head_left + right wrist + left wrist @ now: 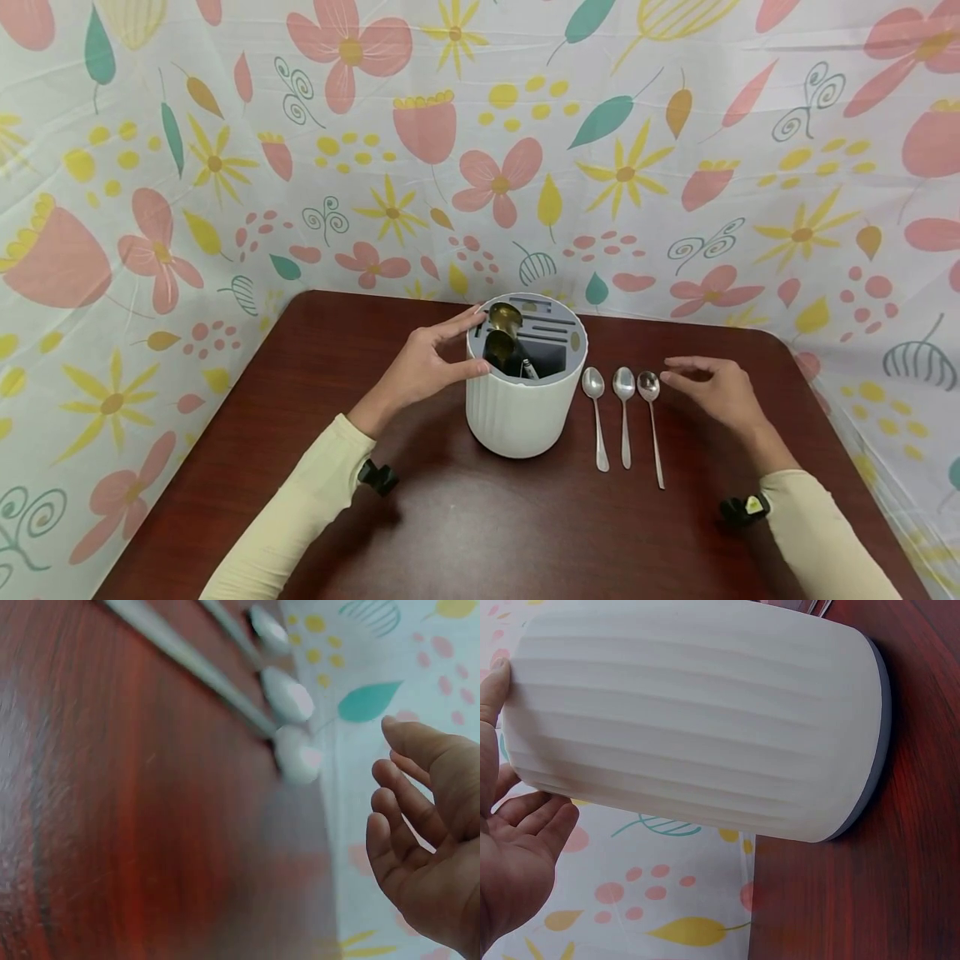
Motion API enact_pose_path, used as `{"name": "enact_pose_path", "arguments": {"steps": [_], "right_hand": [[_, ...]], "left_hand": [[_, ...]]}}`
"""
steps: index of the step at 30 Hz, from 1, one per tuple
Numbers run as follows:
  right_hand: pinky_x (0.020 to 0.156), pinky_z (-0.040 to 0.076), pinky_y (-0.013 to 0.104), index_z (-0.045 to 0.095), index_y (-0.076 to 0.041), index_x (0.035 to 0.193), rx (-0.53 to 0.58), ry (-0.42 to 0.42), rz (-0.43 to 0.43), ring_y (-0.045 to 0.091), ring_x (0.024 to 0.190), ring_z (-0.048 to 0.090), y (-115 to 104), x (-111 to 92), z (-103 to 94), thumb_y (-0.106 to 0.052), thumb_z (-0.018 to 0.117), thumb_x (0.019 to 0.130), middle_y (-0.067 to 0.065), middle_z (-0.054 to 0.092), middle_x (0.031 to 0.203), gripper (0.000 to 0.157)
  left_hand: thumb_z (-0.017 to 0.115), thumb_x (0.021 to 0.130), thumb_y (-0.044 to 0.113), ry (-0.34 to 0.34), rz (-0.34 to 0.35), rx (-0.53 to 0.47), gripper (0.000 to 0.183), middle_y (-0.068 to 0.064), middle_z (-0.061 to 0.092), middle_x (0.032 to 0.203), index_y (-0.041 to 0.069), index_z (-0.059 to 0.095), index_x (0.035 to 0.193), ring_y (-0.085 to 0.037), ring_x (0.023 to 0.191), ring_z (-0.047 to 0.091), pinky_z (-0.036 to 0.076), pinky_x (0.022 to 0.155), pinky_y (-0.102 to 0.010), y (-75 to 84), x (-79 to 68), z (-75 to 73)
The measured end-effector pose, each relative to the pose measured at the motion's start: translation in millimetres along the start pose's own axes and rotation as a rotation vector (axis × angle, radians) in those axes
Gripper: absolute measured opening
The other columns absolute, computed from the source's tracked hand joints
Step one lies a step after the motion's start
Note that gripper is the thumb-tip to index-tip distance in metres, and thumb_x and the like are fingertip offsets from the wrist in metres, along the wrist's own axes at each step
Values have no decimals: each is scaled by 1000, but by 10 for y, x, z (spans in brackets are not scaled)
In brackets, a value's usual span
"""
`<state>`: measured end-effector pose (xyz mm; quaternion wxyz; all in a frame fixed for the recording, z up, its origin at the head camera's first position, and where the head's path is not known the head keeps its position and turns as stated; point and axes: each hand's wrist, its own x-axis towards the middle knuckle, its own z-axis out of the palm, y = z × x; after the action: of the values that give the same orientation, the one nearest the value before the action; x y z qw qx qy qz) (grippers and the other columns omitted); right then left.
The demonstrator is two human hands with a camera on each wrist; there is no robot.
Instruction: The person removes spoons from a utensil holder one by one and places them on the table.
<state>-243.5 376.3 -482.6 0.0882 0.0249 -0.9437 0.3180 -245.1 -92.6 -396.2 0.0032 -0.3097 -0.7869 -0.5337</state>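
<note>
A white ribbed utensil holder (517, 417) with a grey slotted top stands upright on the table. My left hand (423, 362) holds it at the left of its rim, thumb toward the front and fingers farther back. In the left wrist view, the holder's ribbed wall (697, 720) fills much of the frame, with the left hand (521, 847) at its top end. Three metal spoons lie side by side: a left spoon (593, 385), a middle spoon (624, 385) and a right spoon (648, 387). Beside the right spoon's bowl, my right hand (716, 392) hovers with loosely bent fingers, holding nothing.
Two dark gold rounded pieces (504, 318) show in the holder's open compartment, along with a silver handle end (529, 368). The dark red wooden table (465, 525) reaches back to a flower-patterned cloth (495, 108).
</note>
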Motion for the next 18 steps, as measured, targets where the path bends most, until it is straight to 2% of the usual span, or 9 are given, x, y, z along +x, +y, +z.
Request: {"name": "enact_pose_path", "arguments": {"steps": [4,7,11,18], "right_hand": [[68,44,15,71,-34,110,22,30,-46,13,98,61,-174,-16,-94,-48,72,82,-4,72,102,31],[66,44,13,71,-35,109,38,57,-82,2,96,59,-335,-38,-174,-45,73,81,-5,72,103,30],[70,41,12,71,-35,109,45,94,-140,-13,99,52,-586,-77,-304,-41,76,81,-6,71,106,30],[67,45,10,73,-30,108,116,138,-246,-4,88,62,-1011,-120,-496,-26,80,78,-10,72,101,31]], "left_hand": [[77,80,38,4,16,4,67,14,39,149,29,48,141,-4,136,36,36,107,-46,-52,3,5],[76,80,41,6,20,6,67,15,39,148,31,49,140,-4,135,36,36,106,-47,-52,4,2],[76,80,42,7,19,15,68,14,40,148,31,49,140,-3,135,36,37,107,-42,-49,4,2],[76,80,42,7,20,19,68,14,39,148,30,48,141,-3,135,37,37,106,-41,-54,6,5]]}}
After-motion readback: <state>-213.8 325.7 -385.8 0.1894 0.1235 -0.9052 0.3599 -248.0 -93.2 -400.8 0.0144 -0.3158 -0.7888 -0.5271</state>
